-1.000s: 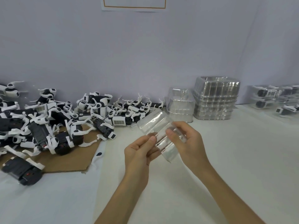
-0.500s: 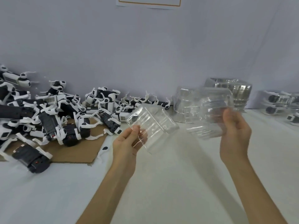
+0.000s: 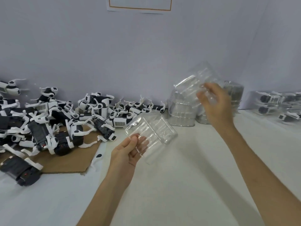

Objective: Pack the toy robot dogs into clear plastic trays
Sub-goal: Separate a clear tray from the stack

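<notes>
My left hand [image 3: 130, 149] holds a clear plastic tray [image 3: 153, 132] by its near edge, thumb on top, above the white table [image 3: 187, 185]. Higher and to the right, my right hand [image 3: 216, 103] grips a second clear tray [image 3: 193, 84], tilted in the air in front of the tray stacks. A heap of black-and-white toy robot dogs [image 3: 57, 118] lies at the left, partly on brown cardboard [image 3: 68, 162].
Two stacks of clear trays [image 3: 180, 113] stand against the back wall behind my right hand. Packed dogs in trays [image 3: 275, 103] sit at the far right. A loose black dog [image 3: 21, 170] lies near the left edge.
One second ago both hands held nested trays together. They pulled apart: my right hand lifted one tray up and to the right, my left hand kept the other lower.
</notes>
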{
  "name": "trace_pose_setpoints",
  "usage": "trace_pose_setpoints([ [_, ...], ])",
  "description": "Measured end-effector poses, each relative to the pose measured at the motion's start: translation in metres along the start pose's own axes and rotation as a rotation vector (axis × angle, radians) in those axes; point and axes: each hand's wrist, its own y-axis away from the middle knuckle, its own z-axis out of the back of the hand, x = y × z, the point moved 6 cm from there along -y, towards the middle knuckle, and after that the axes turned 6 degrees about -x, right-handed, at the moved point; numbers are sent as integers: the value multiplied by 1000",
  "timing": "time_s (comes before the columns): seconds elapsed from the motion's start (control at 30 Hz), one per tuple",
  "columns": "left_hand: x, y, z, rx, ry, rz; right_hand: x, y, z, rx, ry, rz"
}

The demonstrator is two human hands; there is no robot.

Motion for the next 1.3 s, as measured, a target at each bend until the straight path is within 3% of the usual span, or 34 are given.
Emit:
trace_pose_setpoints([
  [0.2, 1, 1, -2, 11, -13, -1, -41, -58, -47, 246, 312, 138],
  [0.33, 4, 2, -5, 30, -17, 17, -73, -62, -72, 391, 390, 117],
  [0.67, 4, 0, -5, 27, 10, 21, -117, -46, -95, 445, 786, -76],
  [0.73, 4, 1, -6, 34, 13, 21, -91, -42, -92, 300, 582, -155],
  [0.8, 5, 3, -7, 33, 0, 19, -53, -28, -83, 129, 218, -257],
  [0.9, 6, 5, -8, 35, -7, 14, 6, 20, -73, 219, -207, -359],
  [1.03, 9, 8, -10, 26, -24, 12, 49, 103, -64, 501, -186, -334],
  [1.3, 11, 11, -9, 11, -119, -11, 51, 130, -67, 561, -257, -271],
])
